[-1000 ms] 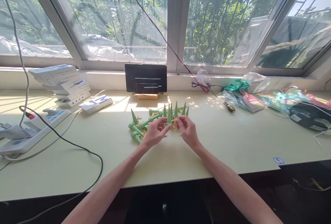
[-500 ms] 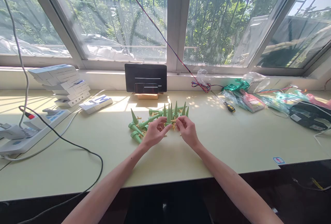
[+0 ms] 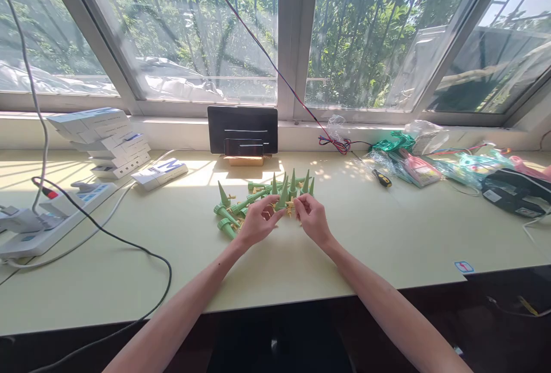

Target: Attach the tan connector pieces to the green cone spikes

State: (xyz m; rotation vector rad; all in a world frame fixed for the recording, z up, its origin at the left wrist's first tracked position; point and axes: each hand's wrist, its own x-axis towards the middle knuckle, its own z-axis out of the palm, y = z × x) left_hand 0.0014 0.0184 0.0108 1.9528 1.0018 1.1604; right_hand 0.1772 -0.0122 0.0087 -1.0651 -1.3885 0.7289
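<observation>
My left hand (image 3: pixel 259 221) has its thumb and fingers closed around a green plastic watering spike (image 3: pixel 283 194) that points up and leans slightly right. A small yellow valve (image 3: pixel 290 208) sticks out from that spike's side. Beside the valve, the fingertips of my right hand (image 3: pixel 312 218) are pinched together; whether they grip its end is too small to tell. Several more green spikes (image 3: pixel 293 181) stand upright behind my hands. To the left, other spikes (image 3: pixel 226 226) lie on their sides, with one upright spike (image 3: pixel 223 194) behind them.
A tablet and phone on a stand (image 3: pixel 244 161) are at the back. Leftward are stacked white boxes (image 3: pixel 107 143), a power strip (image 3: pixel 60 224) and a black cable (image 3: pixel 142 248). A screwdriver (image 3: pixel 381 178), plastic bags (image 3: pixel 419 169) and a black pouch (image 3: pixel 514 192) lie on the right.
The spike in my left hand has tilted a little to the right. Both hands have stayed nearly in place.
</observation>
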